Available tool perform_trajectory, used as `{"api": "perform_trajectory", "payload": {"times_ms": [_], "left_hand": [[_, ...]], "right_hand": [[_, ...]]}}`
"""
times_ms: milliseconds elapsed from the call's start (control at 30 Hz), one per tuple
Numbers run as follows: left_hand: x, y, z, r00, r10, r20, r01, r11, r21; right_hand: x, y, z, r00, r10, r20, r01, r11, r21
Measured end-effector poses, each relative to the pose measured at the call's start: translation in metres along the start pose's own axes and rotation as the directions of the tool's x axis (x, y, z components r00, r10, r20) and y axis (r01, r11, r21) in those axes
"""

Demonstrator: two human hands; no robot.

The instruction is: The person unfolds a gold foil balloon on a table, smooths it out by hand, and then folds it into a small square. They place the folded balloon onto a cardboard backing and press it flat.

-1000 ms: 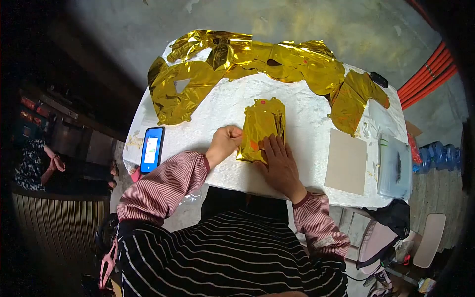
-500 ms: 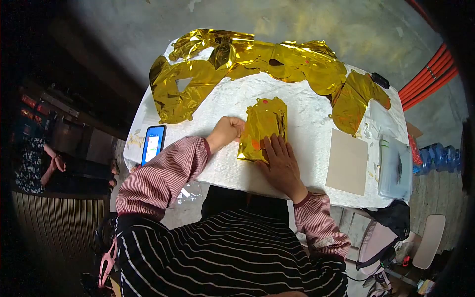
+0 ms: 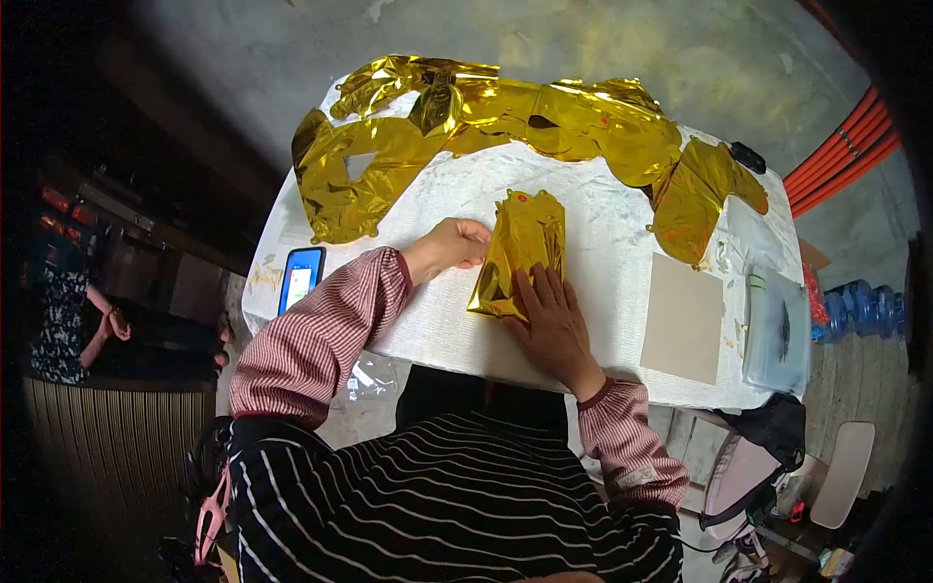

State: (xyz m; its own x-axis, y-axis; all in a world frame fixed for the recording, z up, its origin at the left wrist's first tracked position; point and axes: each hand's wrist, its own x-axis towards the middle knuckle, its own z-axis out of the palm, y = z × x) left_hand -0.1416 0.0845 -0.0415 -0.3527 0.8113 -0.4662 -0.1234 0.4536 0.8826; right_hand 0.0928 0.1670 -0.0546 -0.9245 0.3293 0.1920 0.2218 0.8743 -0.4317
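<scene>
**Left Side of Packet Turning Inward**

The packet (image 3: 530,233) is lying on the table (image 3: 607,233), centred between left and right and towards the near edge. Its left side is turning inward: the outline is becoming narrower at the far end, and the orange mark on the near left part is no longer showing. This change is apparently making the fold more compact; the near left corner is still flaring outward.

Left hand (image 3: 442,251): bending its fingers, with the fingertips sitting at the packet's left edge. Whether they are pinching the foil cannot be determined.

Right hand (image 3: 557,335): lying flat, unclenched, and pressing on the near right part, apparently steadying it.

Surroundings: the gold sheets (image 3: 627,151) are spreading along the far side. The phone (image 3: 301,277) is resting at left; the card (image 3: 682,316) is lying at right.
</scene>
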Motion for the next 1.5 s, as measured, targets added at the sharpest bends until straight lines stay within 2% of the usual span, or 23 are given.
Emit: {"api": "perform_trajectory", "payload": {"times_ms": [233,300,333,400,433,500,733,833,900,933,1000,1033,1100,1200,1333,1433,1500], "left_hand": [[-0.006,0.000,0.007,1.000,-0.009,-0.018,0.008,0.998,-0.065],[-0.006,-0.003,0.009,0.995,0.087,-0.052,-0.089,0.995,-0.045],[-0.006,-0.004,0.010,0.995,0.086,-0.051,-0.089,0.995,-0.045],[-0.009,-0.003,0.014,0.977,0.161,-0.141,-0.150,0.985,0.084],[-0.012,-0.002,0.017,0.977,0.160,-0.140,-0.150,0.985,0.085],[-0.019,0.000,0.021,0.962,0.193,-0.191,-0.153,0.967,0.206],[-0.027,-0.002,0.026,0.960,0.213,-0.180,-0.153,0.942,0.298],[-0.024,-0.007,0.028,0.961,0.199,-0.194,-0.144,0.953,0.266],[-0.022,-0.012,0.030,0.971,0.134,-0.200,-0.142,0.990,-0.025],[-0.023,-0.013,0.032,0.971,0.134,-0.200,-0.142,0.990,-0.025],[-0.026,-0.017,0.037,0.956,0.083,-0.283,-0.131,0.979,-0.155],[-0.026,-0.022,0.037,0.956,0.082,-0.283,-0.130,0.979,-0.155],[-0.024,-0.033,0.036,0.924,0.230,-0.305,-0.249,0.968,-0.024],[-0.026,-0.038,0.036,0.923,0.283,-0.260,-0.291,0.957,0.010],[-0.022,-0.041,0.036,0.918,0.316,-0.238,-0.323,0.946,0.011],[-0.021,-0.044,0.036,0.907,0.391,-0.159,-0.389,0.920,0.041],[-0.024,-0.042,0.038,0.913,0.375,-0.161,-0.384,0.923,-0.032]], "right_hand": [[0.000,-0.001,-0.001,1.000,0.004,0.014,-0.004,1.000,-0.026],[0.000,-0.002,-0.002,1.000,0.006,0.018,-0.005,0.999,-0.038],[0.000,-0.001,-0.002,1.000,0.005,0.022,-0.004,0.999,-0.033],[-0.001,-0.002,-0.002,1.000,0.006,0.028,-0.006,1.000,-0.026],[-0.001,-0.002,-0.003,1.000,0.008,0.026,-0.007,1.000,-0.030],[-0.001,-0.002,-0.003,1.000,0.010,0.024,-0.009,0.999,-0.035],[0.001,-0.002,-0.003,0.999,0.018,0.034,-0.017,1.000,-0.021],[0.000,-0.002,-0.002,0.999,0.012,0.033,-0.011,1.000,-0.027],[0.000,-0.002,-0.002,0.999,0.009,0.033,-0.008,0.999,-0.038],[0.000,-0.001,-0.001,1.000,0.009,0.029,-0.008,0.999,-0.037],[0.000,-0.001,-0.001,1.000,0.009,0.024,-0.009,0.999,-0.035],[-0.001,-0.001,-0.001,1.000,0.004,0.022,-0.003,0.999,-0.044],[-0.001,-0.001,0.000,1.000,0.001,0.020,0.000,0.999,-0.054],[-0.001,0.000,0.001,1.000,-0.003,0.013,0.003,0.999,-0.038],[0.000,0.000,0.000,1.000,0.001,0.018,-0.001,0.999,-0.042],[0.000,-0.001,-0.002,1.000,-0.002,0.016,0.002,0.999,-0.033],[0.000,-0.002,-0.002,1.000,0.001,0.021,0.000,0.999,-0.043]]}}
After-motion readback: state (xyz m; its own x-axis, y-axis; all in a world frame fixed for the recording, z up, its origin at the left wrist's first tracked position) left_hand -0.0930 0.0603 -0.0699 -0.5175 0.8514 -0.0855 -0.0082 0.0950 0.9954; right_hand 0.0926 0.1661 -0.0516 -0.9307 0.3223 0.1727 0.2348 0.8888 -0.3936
